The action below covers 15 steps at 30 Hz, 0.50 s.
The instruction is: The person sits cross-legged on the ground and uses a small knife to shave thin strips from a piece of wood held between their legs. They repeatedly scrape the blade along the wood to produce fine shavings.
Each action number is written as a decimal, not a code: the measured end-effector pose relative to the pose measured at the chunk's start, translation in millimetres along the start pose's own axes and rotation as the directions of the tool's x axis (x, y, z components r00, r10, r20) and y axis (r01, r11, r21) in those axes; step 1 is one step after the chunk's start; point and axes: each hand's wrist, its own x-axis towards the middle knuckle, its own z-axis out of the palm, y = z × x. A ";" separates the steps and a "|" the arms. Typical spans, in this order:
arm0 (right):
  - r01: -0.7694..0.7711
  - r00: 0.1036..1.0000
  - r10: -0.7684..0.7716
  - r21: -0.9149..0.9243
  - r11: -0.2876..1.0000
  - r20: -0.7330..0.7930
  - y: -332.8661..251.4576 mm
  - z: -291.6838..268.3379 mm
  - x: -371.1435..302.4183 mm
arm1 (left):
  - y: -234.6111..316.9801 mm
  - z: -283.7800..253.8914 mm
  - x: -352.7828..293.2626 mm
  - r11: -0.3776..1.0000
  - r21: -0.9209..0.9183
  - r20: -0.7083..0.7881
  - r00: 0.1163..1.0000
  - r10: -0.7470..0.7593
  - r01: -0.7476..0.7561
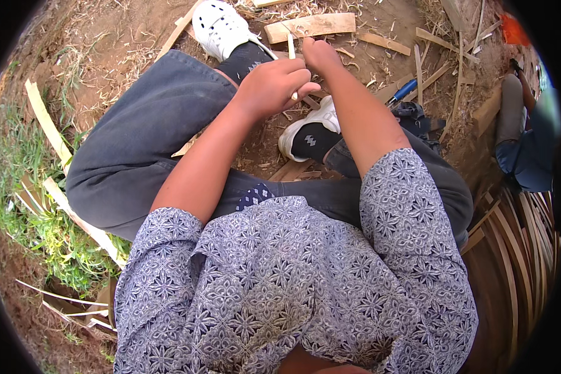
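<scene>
My left hand [274, 84] is closed round a slim pale stick [291, 47], which pokes out above the fingers, its other end showing just below them. My right hand [321, 56] is closed close beside it, a little to the right and farther off. Its fingers curl away from view, so what it grips, if anything, is hidden. Both hands are above the ground between my bent legs, near my white shoes [221, 26]. Just beyond them a broad, slightly curved piece of pale wood [311, 26] lies on the dirt.
Wood shavings and split strips [383, 42] litter the brown soil. A blue-handled tool [402, 91] lies right of my right forearm. Long thin slats [523, 249] are bunched at the lower right, below another person [523, 143]. Grass and a long pale strip [47, 124] lie left.
</scene>
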 end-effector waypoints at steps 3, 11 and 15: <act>0.070 0.992 -0.070 -0.004 0.998 0.105 -8.2 -8.4 -12.4 | 2.3 -2.8 1.1 1.000 0.010 -0.028 0.999 -0.018 0.019; 0.266 0.953 -0.276 0.091 0.960 0.125 -0.8 -21.8 -41.5 | 0.1 -0.6 -2.7 0.999 0.021 -0.039 0.999 -0.031 0.032; 0.261 0.951 -0.271 0.079 0.962 0.148 -5.3 -21.1 -36.5 | -0.3 -2.6 -2.2 1.000 0.006 -0.049 0.998 -0.028 0.028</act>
